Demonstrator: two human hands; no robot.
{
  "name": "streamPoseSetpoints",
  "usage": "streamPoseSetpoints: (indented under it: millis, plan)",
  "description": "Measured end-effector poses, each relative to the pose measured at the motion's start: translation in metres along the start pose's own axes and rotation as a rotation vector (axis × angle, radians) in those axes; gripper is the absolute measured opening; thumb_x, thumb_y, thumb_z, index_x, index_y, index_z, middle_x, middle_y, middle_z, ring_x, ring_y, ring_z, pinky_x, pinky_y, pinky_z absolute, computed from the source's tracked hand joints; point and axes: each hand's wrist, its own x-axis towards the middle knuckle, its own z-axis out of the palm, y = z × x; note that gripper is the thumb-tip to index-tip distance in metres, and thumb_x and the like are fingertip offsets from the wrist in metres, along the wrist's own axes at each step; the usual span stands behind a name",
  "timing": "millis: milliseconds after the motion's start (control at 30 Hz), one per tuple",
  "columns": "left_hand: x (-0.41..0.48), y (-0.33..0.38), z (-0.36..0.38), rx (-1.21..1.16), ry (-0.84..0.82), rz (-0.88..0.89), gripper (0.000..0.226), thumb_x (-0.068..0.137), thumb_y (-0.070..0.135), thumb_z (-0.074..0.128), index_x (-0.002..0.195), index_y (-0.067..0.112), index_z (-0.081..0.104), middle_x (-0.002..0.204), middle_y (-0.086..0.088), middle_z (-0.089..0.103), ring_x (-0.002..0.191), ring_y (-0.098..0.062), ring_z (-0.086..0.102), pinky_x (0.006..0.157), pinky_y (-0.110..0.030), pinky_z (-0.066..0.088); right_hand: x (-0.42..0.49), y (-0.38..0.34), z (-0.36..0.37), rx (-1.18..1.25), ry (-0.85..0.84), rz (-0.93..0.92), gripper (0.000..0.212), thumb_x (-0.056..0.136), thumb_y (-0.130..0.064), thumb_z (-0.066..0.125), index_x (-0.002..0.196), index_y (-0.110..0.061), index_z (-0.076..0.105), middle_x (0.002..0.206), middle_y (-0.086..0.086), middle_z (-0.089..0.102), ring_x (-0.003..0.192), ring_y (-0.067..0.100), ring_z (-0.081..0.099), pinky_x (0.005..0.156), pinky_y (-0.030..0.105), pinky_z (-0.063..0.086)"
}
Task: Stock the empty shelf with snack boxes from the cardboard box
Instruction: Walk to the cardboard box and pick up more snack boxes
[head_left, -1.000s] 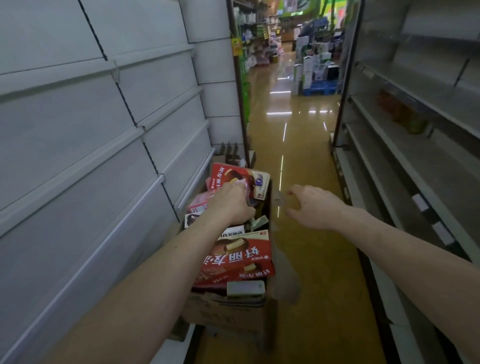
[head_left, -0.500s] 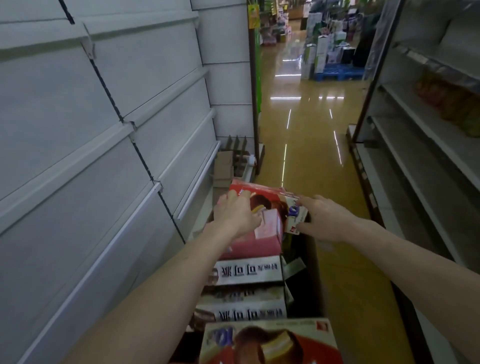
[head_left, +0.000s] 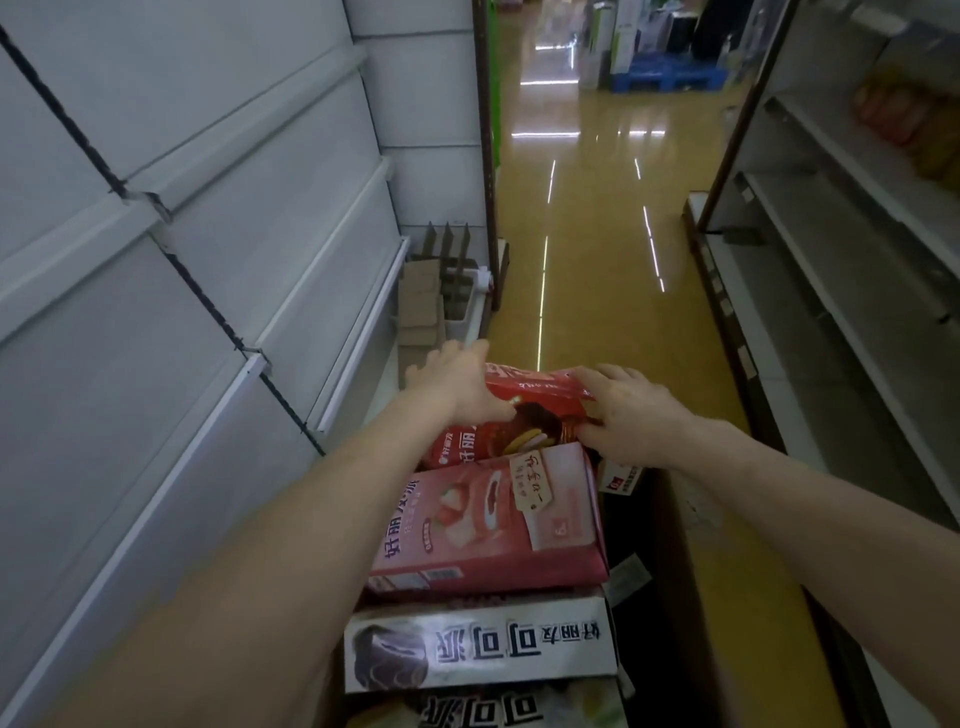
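A red snack box (head_left: 524, 415) with a chocolate pie picture stands tilted at the far end of the cardboard box (head_left: 675, 561). My left hand (head_left: 457, 384) grips its left end and my right hand (head_left: 628, 410) grips its right end. Nearer to me in the carton lie a pink strawberry snack box (head_left: 488, 525) and a white snack box (head_left: 478, 649) with black lettering. The empty white shelves (head_left: 218, 291) run along my left.
Another shelf unit (head_left: 852, 270) on the right holds a few orange packs high up. Flattened cardboard pieces (head_left: 431, 296) lean at the end of the left shelving. The yellow aisle floor (head_left: 587, 249) stretches ahead to a blue pallet (head_left: 670, 78) with goods.
My right hand has reached in and taken the red box's right end. Both hands now hold it, raised a little, and my view has moved closer over the carton.
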Motion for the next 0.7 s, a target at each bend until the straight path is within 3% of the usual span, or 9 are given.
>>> streamPoseSetpoints:
  millis: [100, 200, 267, 367, 500, 700]
  plan:
    - [0.007, -0.021, 0.006, -0.447, -0.061, -0.059, 0.099, 0.074, 0.03, 0.082, 0.152, 0.023, 0.021, 0.147, -0.007, 0.034, 0.11, -0.023, 0.057, 0.079, -0.036, 0.057, 0.018, -0.005, 0.004, 0.001, -0.022, -0.049, 0.068, 0.091, -0.045, 0.054, 0.149, -0.026, 0.024, 0.152, 0.001, 0.032, 0.14, 0.024, 0.028, 0.112, 0.05, 0.024]
    - [0.008, -0.031, 0.019, -0.706, -0.059, -0.088, 0.104, 0.075, 0.02, 0.082, 0.153, 0.028, 0.014, 0.136, -0.006, 0.043, 0.089, -0.013, 0.06, 0.061, -0.023, 0.051, 0.036, -0.011, 0.011, 0.007, -0.07, -0.065, 0.072, 0.088, -0.047, 0.058, 0.149, -0.027, 0.024, 0.15, 0.001, 0.035, 0.137, 0.025, 0.031, 0.112, 0.05, 0.026]
    - [0.008, -0.036, 0.029, -0.839, -0.029, -0.107, 0.105, 0.074, 0.018, 0.083, 0.152, 0.027, 0.013, 0.126, -0.002, 0.047, 0.089, -0.012, 0.059, 0.063, -0.024, 0.051, 0.045, -0.012, 0.017, 0.013, -0.103, -0.07, 0.079, 0.084, -0.045, 0.064, 0.148, -0.028, 0.022, 0.149, 0.001, 0.035, 0.136, 0.027, 0.032, 0.111, 0.051, 0.028]
    - [0.01, -0.044, 0.035, -1.001, -0.001, -0.15, 0.086, 0.071, 0.022, 0.085, 0.142, 0.024, 0.037, 0.12, -0.001, 0.059, 0.093, -0.016, 0.065, 0.071, -0.031, 0.057, 0.052, -0.01, 0.019, 0.017, -0.116, -0.062, 0.084, 0.08, -0.04, 0.071, 0.147, -0.029, 0.022, 0.145, 0.0, 0.04, 0.132, 0.025, 0.036, 0.11, 0.049, 0.031]
    - [0.008, -0.044, 0.034, -1.026, 0.039, -0.085, 0.073, 0.072, 0.023, 0.084, 0.134, 0.025, 0.045, 0.105, 0.006, 0.061, 0.09, -0.013, 0.066, 0.067, -0.027, 0.056, 0.051, -0.001, 0.011, 0.121, -0.096, -0.059, 0.065, 0.08, -0.029, 0.073, 0.136, -0.027, 0.04, 0.123, -0.004, 0.055, 0.112, 0.016, 0.051, 0.091, 0.032, 0.042]
    - [0.001, -0.042, 0.041, -1.233, 0.063, -0.054, 0.082, 0.059, 0.039, 0.084, 0.13, 0.03, 0.045, 0.12, -0.001, 0.063, 0.097, -0.018, 0.069, 0.086, -0.039, 0.057, 0.026, 0.012, -0.02, 0.312, -0.045, -0.047, 0.058, 0.082, -0.03, 0.072, 0.133, -0.026, 0.043, 0.121, -0.006, 0.054, 0.107, 0.012, 0.051, 0.083, 0.029, 0.043]
